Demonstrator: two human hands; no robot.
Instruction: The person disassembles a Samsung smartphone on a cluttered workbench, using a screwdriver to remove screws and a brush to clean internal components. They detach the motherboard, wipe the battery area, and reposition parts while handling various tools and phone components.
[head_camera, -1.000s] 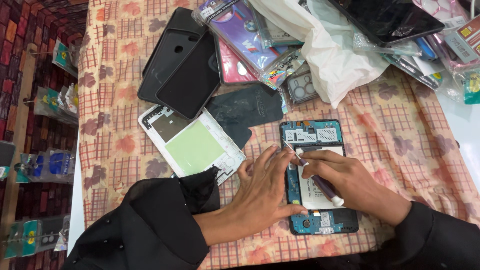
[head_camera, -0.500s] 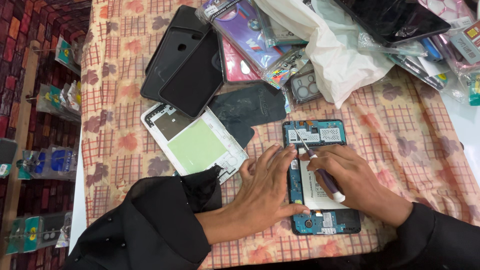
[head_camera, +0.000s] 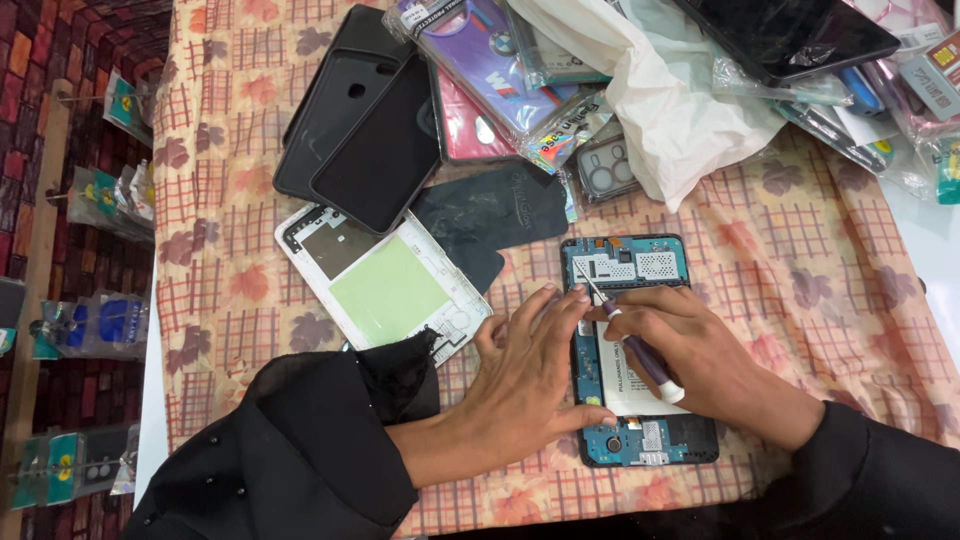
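Low in the middle of the frame, an opened phone (head_camera: 636, 350) lies back-up on the checked tabletop (head_camera: 800, 250), its blue inner frame and white battery exposed. The right hand (head_camera: 700, 360) is closed around a small screwdriver (head_camera: 630, 340) with a dark purple grip and white cap, the thin tip angled down onto the upper left part of the phone's board. The left hand (head_camera: 530, 370) lies flat and spread, fingers loosely extended, holding nothing; its fingertips press the phone's left edge just beside the driver tip.

Just left of the hands sits a white phone frame with a green panel (head_camera: 385, 285), and touching its upper right corner a dark back cover (head_camera: 490, 215). Further up are black phone cases (head_camera: 365, 130), packaged cases (head_camera: 490, 60) and a white plastic bag (head_camera: 670, 110).

To my eye the risk is the tip slipping: it stands close to the battery and to small board parts, and a skid could gouge either. The left fingertips are near enough to be jabbed. Any loosened screw could easily vanish into the patterned cloth.
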